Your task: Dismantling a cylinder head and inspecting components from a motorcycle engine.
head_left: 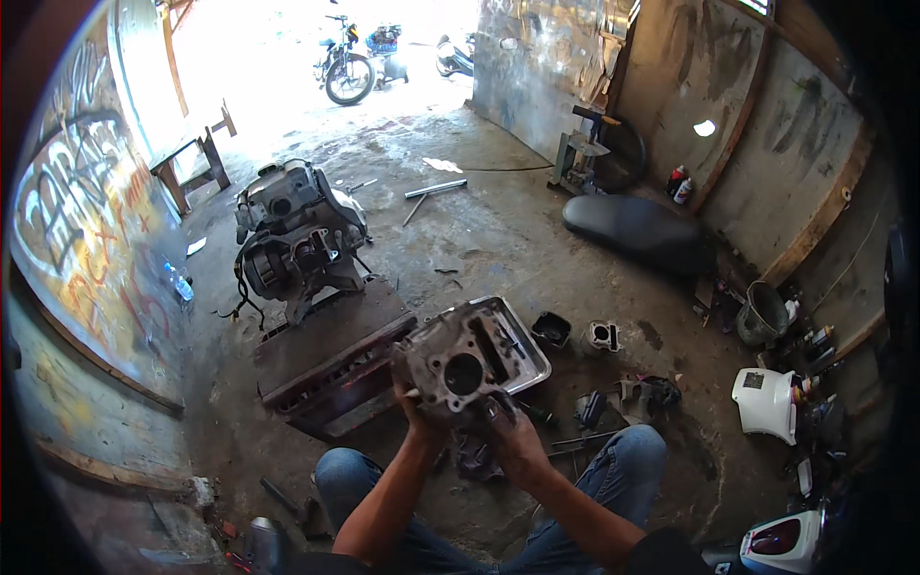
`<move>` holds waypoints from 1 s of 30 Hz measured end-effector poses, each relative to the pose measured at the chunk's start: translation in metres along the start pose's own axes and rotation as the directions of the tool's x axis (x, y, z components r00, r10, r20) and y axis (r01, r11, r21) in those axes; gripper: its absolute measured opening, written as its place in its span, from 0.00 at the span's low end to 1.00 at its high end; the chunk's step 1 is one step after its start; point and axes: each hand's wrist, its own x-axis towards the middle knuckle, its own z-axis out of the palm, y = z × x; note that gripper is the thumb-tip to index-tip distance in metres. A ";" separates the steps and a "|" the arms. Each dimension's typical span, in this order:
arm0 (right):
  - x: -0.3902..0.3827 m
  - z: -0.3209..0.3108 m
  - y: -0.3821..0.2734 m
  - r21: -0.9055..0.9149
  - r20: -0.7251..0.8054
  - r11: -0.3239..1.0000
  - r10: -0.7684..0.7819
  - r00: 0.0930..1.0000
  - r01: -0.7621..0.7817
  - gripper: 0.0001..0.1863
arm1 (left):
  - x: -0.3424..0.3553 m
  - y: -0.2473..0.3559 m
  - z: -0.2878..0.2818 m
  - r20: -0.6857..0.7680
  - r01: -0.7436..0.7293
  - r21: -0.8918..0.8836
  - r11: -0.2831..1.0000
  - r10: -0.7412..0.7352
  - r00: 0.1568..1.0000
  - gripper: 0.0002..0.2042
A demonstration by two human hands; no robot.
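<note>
A grey metal engine cylinder block (435, 383) is held up between my two hands, above the floor and in front of my knees. Its flat face shows a round bore and a long slot beside it. My left hand (422, 414) grips its lower left side, with the fingers partly hidden behind it. Around the lower right edge my right hand (516, 443) is closed, its fingers dark with grime. Just behind the block lies a shallow silver tray (539, 362), partly covered by it.
A scooter engine (299, 240) rests on a dark red stand (326, 369) at the left. To the right are a black square part (551, 329), a smaller cylinder block (603, 335) and a black seat (637, 230). A bucket (764, 312) stands by the right wall; parts lie around my knees.
</note>
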 end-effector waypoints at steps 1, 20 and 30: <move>-0.003 -0.004 0.002 -0.002 0.001 1.000 -0.005 1.000 0.005 0.24 | -0.002 -0.007 -0.001 -0.057 -0.016 0.094 0.995 0.021 0.998 0.37; 0.000 -0.022 0.002 0.150 -0.164 0.987 -0.040 0.986 0.065 0.34 | -0.004 -0.048 -0.040 -0.053 0.188 0.188 0.964 -0.181 0.982 0.40; 0.005 -0.025 0.006 0.152 -0.108 0.979 -0.122 0.987 0.137 0.33 | 0.001 -0.047 -0.036 0.007 0.031 0.313 0.949 -0.034 0.999 0.40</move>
